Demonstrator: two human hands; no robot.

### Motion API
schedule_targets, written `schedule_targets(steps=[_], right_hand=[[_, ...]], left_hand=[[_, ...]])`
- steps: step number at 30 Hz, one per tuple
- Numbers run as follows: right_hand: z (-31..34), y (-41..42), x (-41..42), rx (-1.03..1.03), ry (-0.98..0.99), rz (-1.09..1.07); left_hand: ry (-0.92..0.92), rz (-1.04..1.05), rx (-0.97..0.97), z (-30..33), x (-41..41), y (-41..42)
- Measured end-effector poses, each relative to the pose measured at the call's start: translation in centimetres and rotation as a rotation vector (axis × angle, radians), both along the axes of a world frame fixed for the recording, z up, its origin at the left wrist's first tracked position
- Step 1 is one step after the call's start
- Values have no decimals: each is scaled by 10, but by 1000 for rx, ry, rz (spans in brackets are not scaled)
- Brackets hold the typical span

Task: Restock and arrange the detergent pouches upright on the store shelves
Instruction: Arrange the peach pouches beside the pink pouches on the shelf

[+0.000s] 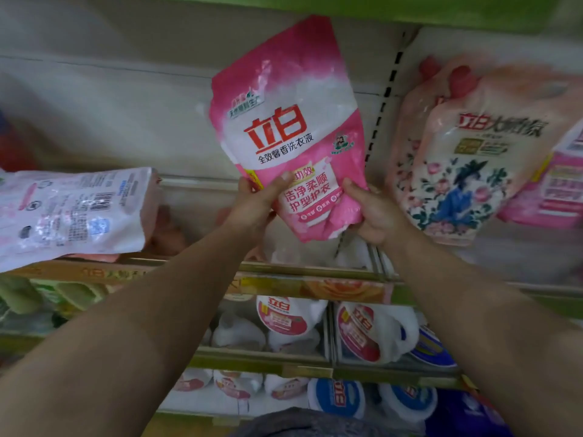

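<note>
Pink detergent pouch point(285, 130) upright, btm corners pinched in fingers of left hand point(257, 201) & right hand point(373, 212).

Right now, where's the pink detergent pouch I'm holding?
In the head view the pink pouch is centre frame, upright, gripped at its bottom by the left hand and right hand, between a lying pouch and a floral pouch.

- A glossy pink-and-white plastic detergent pouch point(288, 134) with red lettering is held upright, tilted slightly, above the shelf edge.
- A pale pink pouch with a printed back label point(72, 209) lies flat on its side on the shelf at left.
- A cream pouch with a floral print point(467, 152) stands leaning at right, blurred.
</note>
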State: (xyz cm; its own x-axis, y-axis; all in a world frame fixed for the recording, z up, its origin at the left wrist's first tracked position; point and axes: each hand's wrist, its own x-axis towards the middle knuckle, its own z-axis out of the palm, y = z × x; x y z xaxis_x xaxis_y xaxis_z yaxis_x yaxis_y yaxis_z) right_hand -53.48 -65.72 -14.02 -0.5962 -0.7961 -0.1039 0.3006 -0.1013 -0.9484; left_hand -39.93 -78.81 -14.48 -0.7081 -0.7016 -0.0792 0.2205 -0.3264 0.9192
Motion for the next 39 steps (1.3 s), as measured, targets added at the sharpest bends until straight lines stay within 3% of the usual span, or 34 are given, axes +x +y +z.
schedule_targets(steps=[4, 9, 15, 21, 25, 30, 39], right_hand=[[-9, 24, -9, 23, 21, -33], [-24, 41, -11, 21, 70, -61], [-25, 39, -4, 85, 271, -97], [-28, 44, 2, 72, 330, -126], [-26, 52, 6, 77, 347, -110], [-21, 67, 1, 247, 520, 5], [-25, 81, -9, 278, 594, -20]], left_hand=[[-1, 145, -114, 10, -10, 7], [-70, 177, -287, 28, -13, 24], [-100, 237, -243, 25, -5, 33], [-170, 117, -191, -1, 5, 43], [-258, 56, -375, -19, 6, 46], [-282, 42, -454, -25, 4, 44], [-246, 17, -555, -20, 3, 61]])
